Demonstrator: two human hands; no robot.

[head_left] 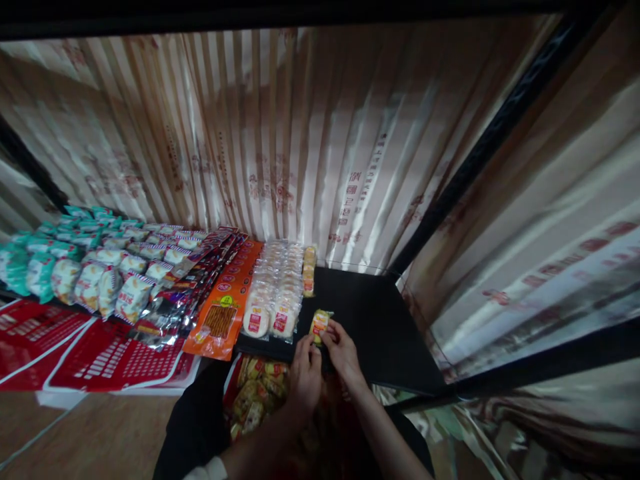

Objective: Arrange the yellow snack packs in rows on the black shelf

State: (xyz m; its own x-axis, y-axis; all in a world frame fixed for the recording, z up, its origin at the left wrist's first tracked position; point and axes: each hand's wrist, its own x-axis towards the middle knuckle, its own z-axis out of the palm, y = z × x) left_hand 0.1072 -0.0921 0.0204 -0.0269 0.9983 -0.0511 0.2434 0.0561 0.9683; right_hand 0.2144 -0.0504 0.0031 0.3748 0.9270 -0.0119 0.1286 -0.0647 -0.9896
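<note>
A small yellow snack packet [319,325] stands at the front edge of a black shelf [380,327]. My right hand [342,351] pinches its lower right corner with closed fingers. My left hand [305,373] is closed too, its fingertips touching the packet's lower left side. Just below my hands lies a pile of similar yellow and red packets [255,393] in a red bag on my lap. A short column of the same yellow packets [309,271] runs along the shelf behind, beside rows of white round-cake packets [274,293].
Left of the white packets lie orange snack bags [225,313], dark foil bags [185,293], white bags [120,273] and teal bags [35,260]. Red printed sheets [105,360] hang below the shelf. Striped shiny curtain [280,147] backs the shelf; black frame posts [480,153] rise at right.
</note>
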